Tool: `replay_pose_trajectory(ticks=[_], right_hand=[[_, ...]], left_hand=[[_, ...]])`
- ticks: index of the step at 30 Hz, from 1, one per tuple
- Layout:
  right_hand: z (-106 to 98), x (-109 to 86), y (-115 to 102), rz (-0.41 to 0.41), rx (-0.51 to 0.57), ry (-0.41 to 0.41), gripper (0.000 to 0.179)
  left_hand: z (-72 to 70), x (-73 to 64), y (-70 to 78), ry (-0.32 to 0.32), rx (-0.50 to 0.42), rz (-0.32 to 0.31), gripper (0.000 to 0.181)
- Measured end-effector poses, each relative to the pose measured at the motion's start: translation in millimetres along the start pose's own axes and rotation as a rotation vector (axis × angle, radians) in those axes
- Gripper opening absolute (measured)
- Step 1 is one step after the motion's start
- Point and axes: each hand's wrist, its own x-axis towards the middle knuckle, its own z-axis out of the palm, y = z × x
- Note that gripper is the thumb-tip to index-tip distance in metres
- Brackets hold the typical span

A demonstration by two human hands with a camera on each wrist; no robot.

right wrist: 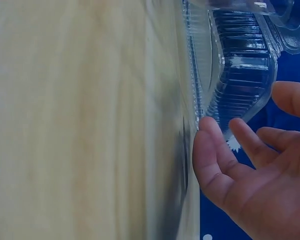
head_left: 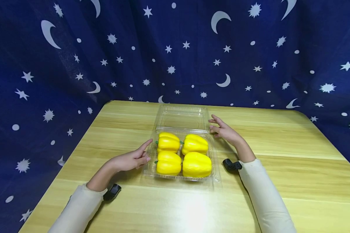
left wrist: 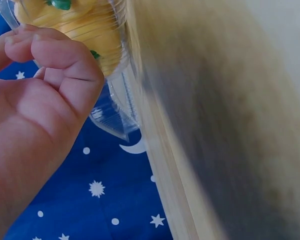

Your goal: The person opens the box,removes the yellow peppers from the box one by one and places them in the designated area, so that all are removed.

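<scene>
Peppers (head_left: 196, 164) in clear container (head_left: 215, 163), left hand (head_left: 131, 160) and right hand (head_left: 226, 132) beside it, fingers (right wrist: 210, 160) loosely parted, empty

Glossy plastic container (head_left: 182, 120), smooth wood-grain table (head_left: 280, 187), cloth backdrop (head_left: 192, 32)

In the head view, my left sleeve (head_left: 78, 208) and right sleeve (head_left: 266, 199) run off the bottom edge. I can't tell whether my left hand (head_left: 129, 160) or right hand (head_left: 227, 133) touches the clear container (head_left: 214, 161). In the left wrist view, the top edge crops the yellow peppers (left wrist: 97, 32) at upper left, and the table (left wrist: 270, 150) on the right is blurred. In the right wrist view, the right edge cuts off part of my right hand.
</scene>
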Motion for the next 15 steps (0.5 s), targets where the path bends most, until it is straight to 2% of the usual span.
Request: replay_pose_trajectory(ticks=[15], right_hand=[[-0.7,-11.1,-1.4,0.024,0.010,0.022,0.068]], left_hand=[[0.6,0.0,-0.8,-0.002,-0.006,0.008,0.068]])
